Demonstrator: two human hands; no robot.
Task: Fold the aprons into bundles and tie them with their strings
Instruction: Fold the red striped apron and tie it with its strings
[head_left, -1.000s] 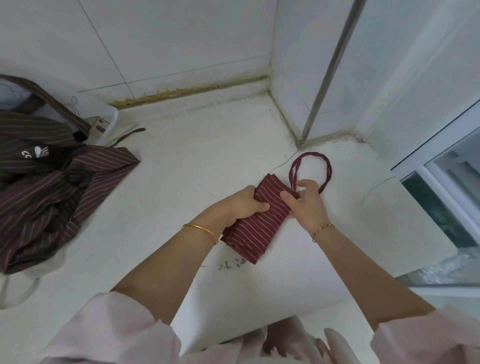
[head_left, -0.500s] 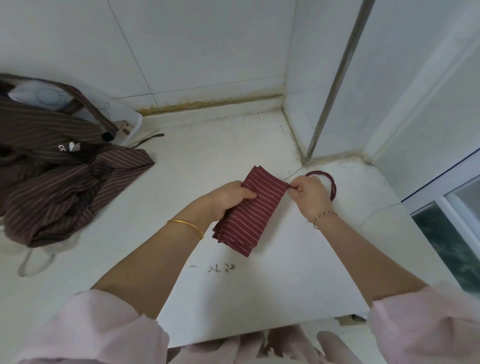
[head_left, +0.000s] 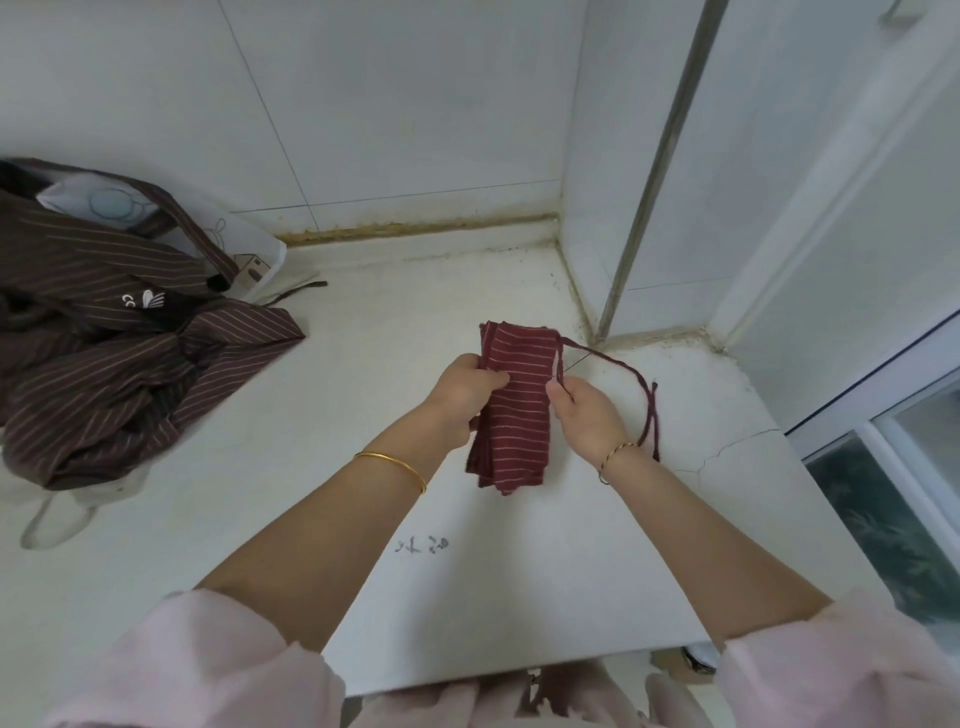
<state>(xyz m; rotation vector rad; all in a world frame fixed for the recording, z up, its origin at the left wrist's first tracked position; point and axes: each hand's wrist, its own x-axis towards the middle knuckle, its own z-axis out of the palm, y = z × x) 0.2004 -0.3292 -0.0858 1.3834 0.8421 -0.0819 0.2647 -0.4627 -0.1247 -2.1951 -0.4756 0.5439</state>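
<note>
Folded red striped apron (head_left: 517, 410), string (head_left: 618, 366) trailing

Pink sleeves (head_left: 218, 660); gold bangle (head_left: 392, 462) (thinner bracelet (head_left: 615, 451) opposite).

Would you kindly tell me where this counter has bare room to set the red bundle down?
The counter is bare between the brown aprons and the red bundle, back to the wall, and between the forearms around the pen marks. The left side is crowded with those aprons and a white bag.

White letters "CC" (head_left: 129, 299), beside a small white emblem, are printed on the brown striped apron (head_left: 104, 379). Dark handwritten marks (head_left: 423, 545) on the worktop (head_left: 545, 597) cannot be read.
</note>
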